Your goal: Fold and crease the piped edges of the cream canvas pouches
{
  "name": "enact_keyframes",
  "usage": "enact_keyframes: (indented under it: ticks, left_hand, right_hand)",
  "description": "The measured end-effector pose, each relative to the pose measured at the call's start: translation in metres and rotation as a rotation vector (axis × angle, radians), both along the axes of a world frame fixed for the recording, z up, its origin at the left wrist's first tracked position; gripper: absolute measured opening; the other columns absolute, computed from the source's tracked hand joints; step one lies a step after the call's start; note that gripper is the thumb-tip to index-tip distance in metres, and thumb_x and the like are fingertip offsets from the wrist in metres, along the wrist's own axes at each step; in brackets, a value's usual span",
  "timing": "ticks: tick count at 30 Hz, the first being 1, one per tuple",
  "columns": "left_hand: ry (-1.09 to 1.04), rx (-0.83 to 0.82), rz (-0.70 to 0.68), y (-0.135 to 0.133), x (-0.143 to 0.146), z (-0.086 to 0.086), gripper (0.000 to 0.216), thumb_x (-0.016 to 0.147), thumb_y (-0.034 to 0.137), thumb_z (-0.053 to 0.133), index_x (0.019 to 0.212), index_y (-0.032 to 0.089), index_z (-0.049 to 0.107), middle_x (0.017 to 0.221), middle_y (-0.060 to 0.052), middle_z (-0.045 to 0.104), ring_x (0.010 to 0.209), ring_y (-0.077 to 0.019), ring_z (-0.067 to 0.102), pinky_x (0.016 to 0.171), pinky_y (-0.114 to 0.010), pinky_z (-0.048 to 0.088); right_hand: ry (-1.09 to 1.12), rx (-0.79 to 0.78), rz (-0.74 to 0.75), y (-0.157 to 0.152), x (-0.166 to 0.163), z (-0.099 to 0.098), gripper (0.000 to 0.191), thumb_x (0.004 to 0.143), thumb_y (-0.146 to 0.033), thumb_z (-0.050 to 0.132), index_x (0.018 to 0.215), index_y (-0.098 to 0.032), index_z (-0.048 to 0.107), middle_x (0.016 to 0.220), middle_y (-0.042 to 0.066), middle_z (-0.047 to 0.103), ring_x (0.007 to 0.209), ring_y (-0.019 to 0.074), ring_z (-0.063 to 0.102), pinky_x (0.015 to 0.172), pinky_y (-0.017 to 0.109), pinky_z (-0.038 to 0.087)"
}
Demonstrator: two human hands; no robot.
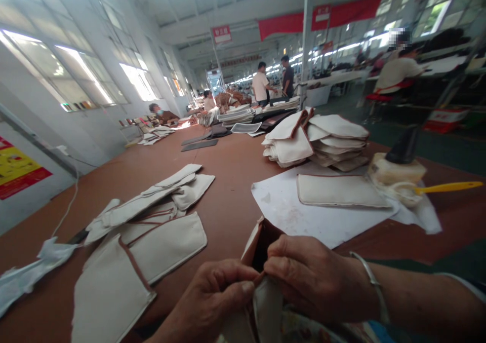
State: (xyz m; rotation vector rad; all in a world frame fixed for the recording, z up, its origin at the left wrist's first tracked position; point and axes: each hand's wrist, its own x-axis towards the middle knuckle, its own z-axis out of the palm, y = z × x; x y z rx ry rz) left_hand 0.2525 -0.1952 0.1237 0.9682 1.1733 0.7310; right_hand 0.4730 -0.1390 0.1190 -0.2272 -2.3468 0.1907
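Note:
Both of my hands pinch the edge of one cream fabric piece with brown lining (268, 302), close to my body at the table's near side. My left hand (216, 295) has thumb and forefinger pressed together on its brown edge. Right beside it, my right hand (315, 272), with a bangle at the wrist, grips the same edge. The piece stands partly folded, its brown inside showing behind my fingers; its lower part drops out of view. To the left lie several similar cream pieces (167, 249), loosely overlapped.
On the brown table (228, 181), a white sheet (281, 216) bears a flat cream piece (337, 190). Beyond it sit stacked cream pieces (337, 132). At right stand a plastic container (398, 169) and a yellow-handled brush (450, 186). Several people work farther back.

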Motion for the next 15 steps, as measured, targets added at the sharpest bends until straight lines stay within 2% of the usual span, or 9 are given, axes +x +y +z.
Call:
enact_keyframes:
  ticks: [4,9,11,15]
  left_hand:
    - [-0.023,0.017,0.047,-0.0022,0.003,-0.0009,0.035,0.069,0.042,0.084,0.084,0.011,0.079,0.067,-0.004,0.067,0.056,-0.0094,0.052,0.052,-0.018,0.035]
    - [-0.042,-0.044,0.092,-0.0038,0.0058,-0.0012,0.035,0.068,0.042,0.085,0.085,0.012,0.079,0.066,-0.005,0.068,0.054,-0.0098,0.052,0.052,-0.019,0.036]
    - [-0.05,-0.037,0.071,-0.0041,0.0053,-0.0021,0.033,0.069,0.041,0.084,0.084,0.012,0.079,0.065,-0.004,0.066,0.054,-0.0092,0.051,0.052,-0.018,0.035]
    - [-0.019,0.081,-0.007,-0.0049,0.0036,-0.0012,0.032,0.072,0.042,0.082,0.082,0.012,0.08,0.071,-0.003,0.064,0.059,-0.0089,0.049,0.052,-0.017,0.035]
  right_hand:
    - [-0.062,-0.069,0.024,0.001,-0.0001,-0.0013,0.024,0.099,-0.012,0.042,0.09,-0.008,0.063,0.078,0.007,0.058,0.065,0.0146,0.046,0.057,0.026,0.037]
    - [-0.172,-0.28,0.003,-0.002,0.0034,-0.0008,0.034,0.105,-0.017,0.03,0.09,-0.011,0.06,0.083,0.005,0.06,0.071,0.013,0.051,0.065,0.023,0.042]
    - [-0.171,-0.254,0.003,-0.002,0.0031,-0.0014,0.032,0.104,-0.016,0.031,0.089,-0.011,0.06,0.082,0.005,0.059,0.07,0.0131,0.051,0.064,0.023,0.042]
    - [-0.085,-0.073,0.063,0.0003,0.0014,-0.002,0.021,0.096,-0.01,0.042,0.09,-0.008,0.061,0.082,0.007,0.058,0.068,0.0145,0.048,0.058,0.024,0.039]
